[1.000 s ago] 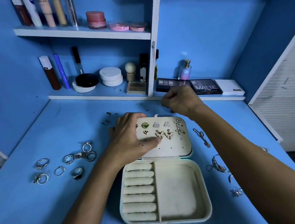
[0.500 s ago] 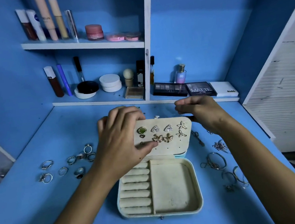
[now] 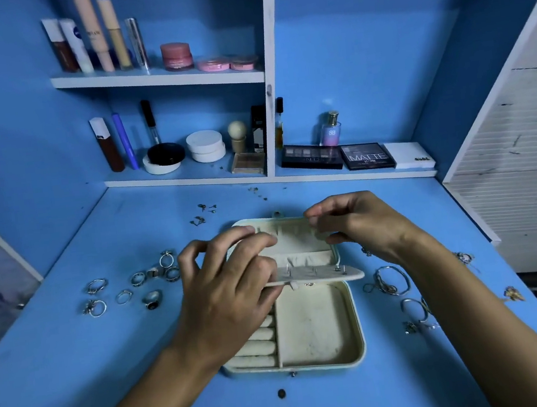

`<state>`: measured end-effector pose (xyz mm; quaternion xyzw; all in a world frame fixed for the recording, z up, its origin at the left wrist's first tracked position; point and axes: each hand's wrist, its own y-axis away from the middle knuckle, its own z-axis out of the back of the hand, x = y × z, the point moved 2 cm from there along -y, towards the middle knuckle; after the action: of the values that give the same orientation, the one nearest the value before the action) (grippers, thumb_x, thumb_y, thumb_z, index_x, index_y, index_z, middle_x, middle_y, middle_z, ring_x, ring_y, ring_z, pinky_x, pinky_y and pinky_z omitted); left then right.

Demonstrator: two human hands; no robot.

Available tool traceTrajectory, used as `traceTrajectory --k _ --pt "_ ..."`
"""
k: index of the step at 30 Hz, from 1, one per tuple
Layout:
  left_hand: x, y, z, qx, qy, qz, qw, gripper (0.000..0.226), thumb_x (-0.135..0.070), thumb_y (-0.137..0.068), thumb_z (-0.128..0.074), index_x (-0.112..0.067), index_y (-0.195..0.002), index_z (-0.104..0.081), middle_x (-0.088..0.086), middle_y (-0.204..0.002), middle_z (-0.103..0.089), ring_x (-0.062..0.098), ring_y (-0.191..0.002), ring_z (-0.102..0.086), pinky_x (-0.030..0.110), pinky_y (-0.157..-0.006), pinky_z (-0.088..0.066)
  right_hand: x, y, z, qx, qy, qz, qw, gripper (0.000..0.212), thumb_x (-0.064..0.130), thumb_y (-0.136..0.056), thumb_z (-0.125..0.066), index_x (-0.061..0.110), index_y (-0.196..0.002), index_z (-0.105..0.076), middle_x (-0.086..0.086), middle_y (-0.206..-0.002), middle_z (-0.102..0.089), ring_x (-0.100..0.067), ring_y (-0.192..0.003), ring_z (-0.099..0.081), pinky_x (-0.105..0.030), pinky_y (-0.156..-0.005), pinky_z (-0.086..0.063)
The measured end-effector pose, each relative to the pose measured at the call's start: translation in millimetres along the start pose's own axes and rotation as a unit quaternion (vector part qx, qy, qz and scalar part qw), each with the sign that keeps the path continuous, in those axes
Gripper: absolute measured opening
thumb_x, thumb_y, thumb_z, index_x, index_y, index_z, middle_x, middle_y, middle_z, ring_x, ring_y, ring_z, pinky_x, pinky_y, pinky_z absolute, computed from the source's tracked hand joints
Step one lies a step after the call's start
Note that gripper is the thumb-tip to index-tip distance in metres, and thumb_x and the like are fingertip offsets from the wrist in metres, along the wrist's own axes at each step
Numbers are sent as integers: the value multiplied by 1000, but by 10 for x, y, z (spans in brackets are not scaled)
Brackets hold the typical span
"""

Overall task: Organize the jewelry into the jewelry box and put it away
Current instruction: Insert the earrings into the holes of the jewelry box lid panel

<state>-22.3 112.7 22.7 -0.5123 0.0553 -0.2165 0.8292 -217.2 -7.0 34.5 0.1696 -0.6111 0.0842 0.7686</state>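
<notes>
The cream jewelry box (image 3: 317,332) lies open in the middle of the blue desk, with ring rolls on its left and a bare compartment on its right. Its earring panel (image 3: 319,273) is folded forward over the base, so only the pin backs show. My left hand (image 3: 227,293) grips the panel's left end. At the upper edge of the lid (image 3: 295,239), my right hand (image 3: 360,222) pinches with its fingertips. Several rings (image 3: 135,284) lie left of the box, bracelets and chains (image 3: 391,281) lie to its right, and small earrings (image 3: 202,213) lie behind it.
Two shelves (image 3: 157,78) at the back carry cosmetic tubes, jars and compacts. Eyeshadow palettes (image 3: 367,155) and a perfume bottle (image 3: 330,129) stand on the ledge behind the box. A white slatted panel (image 3: 527,171) borders the desk's right side.
The earring panel has swung from the lid down toward me, hiding the earring faces and exposing the lid's pocket. Both hands have stayed on the box.
</notes>
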Motion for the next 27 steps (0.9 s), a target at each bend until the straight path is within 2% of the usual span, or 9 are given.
traceTrajectory --k 5,10,15,18,21,24,27 --pt "-6 39 -15 9 29 -1 1000 15 -19 -94 -52 -21 -83 -42 -4 -99 -68 18 -94 -57 38 -77 -36 -71 64 -34 17 2 -12 1000 15 -5 -89 -66 7 -91 -75 0 -81 -75 -7 -70 -67 -20 -69 -58" --pt "3 38 -20 31 78 -12 996 16 -13 -94 -48 -19 -82 -40 2 -81 -66 16 -70 -51 34 -58 -40 -69 89 -34 23 4 -9 1000 15 -5 -89 -67 7 -88 -75 0 -74 -73 -8 -70 -68 -21 -69 -58" --pt "1 28 -21 31 91 -14 995 17 -11 -95 -44 -18 -80 -38 3 -74 -63 19 -64 -50 36 -54 -42 -23 117 -68 57 30 -6 998 12 -6 -89 -68 4 -90 -74 -3 -74 -72 -15 -62 -65 -26 -65 -57" --pt "2 27 -21 37 96 -12 995 18 -10 -95 -44 -19 -80 -38 3 -73 -62 20 -63 -51 36 -52 -42 20 134 -104 86 56 -1 995 10 -4 -89 -68 2 -94 -74 -1 -70 -70 -11 -57 -64 -20 -59 -53" --pt "2 28 -15 45 102 -11 994 18 -10 -94 -45 -19 -80 -38 2 -72 -62 20 -63 -51 37 -52 -40 64 133 -139 107 90 7 990 12 -2 -89 -70 8 -91 -76 2 -68 -71 -10 -59 -65 -18 -58 -50" --pt "0 28 -13 54 106 -14 993 19 -11 -96 -44 -19 -79 -38 0 -70 -63 23 -59 -56 38 -50 -41 101 128 -153 120 112 9 986 14 -4 -88 -68 7 -93 -76 5 -66 -72 -9 -60 -66 -16 -58 -50" --pt "4 17 -14 58 106 -15 993 20 -10 -95 -44 -19 -79 -37 0 -68 -63 24 -57 -57 38 -49 -41 141 125 -170 134 115 8 984 16 -5 -87 -70 8 -95 -75 -1 -76 -74 -10 -62 -68 -17 -60 -52"
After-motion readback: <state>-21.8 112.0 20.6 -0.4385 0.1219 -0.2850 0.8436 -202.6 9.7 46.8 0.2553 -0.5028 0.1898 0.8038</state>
